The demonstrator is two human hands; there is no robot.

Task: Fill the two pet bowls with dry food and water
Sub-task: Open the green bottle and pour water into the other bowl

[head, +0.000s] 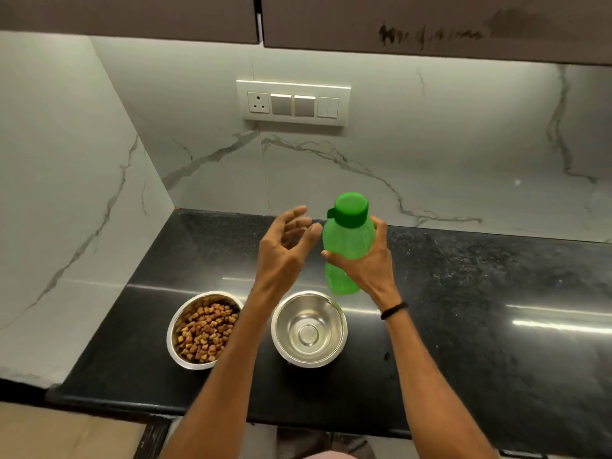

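Observation:
Two steel bowls stand side by side near the front of the black counter (463, 293). The left bowl (175, 326) holds brown dry food. The right bowl (339, 329) looks empty and shiny inside. My right hand (367, 263) grips a green plastic bottle (347, 236) around its middle, upright, above and behind the right bowl. The bottle's dark green cap is on. My left hand (284, 240) hovers just left of the bottle with fingers spread and relaxed, holding nothing.
A marble-patterned wall rises behind the counter and along its left side. A switch and socket panel (293, 102) sits on the back wall. Dark cabinets (430, 24) hang overhead. The counter stretches away to the right.

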